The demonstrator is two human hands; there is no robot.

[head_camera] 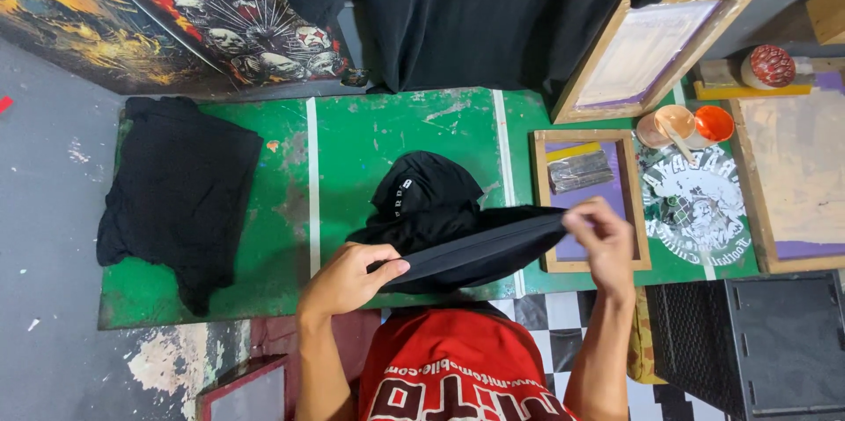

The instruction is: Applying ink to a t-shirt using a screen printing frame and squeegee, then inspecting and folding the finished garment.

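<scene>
The left hand point(348, 278) and right hand point(601, 232) each pinch an end of the black T-shirt's point(440, 227) hem, stretched taut over the green tabletop's point(387, 131) near edge, beside a wooden screen frame point(539, 201).

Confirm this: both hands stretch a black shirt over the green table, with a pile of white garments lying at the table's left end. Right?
Not quite. The head view shows the pile of garments is black, not white. Left hand and right hand do stretch the black shirt over the green table.
</scene>
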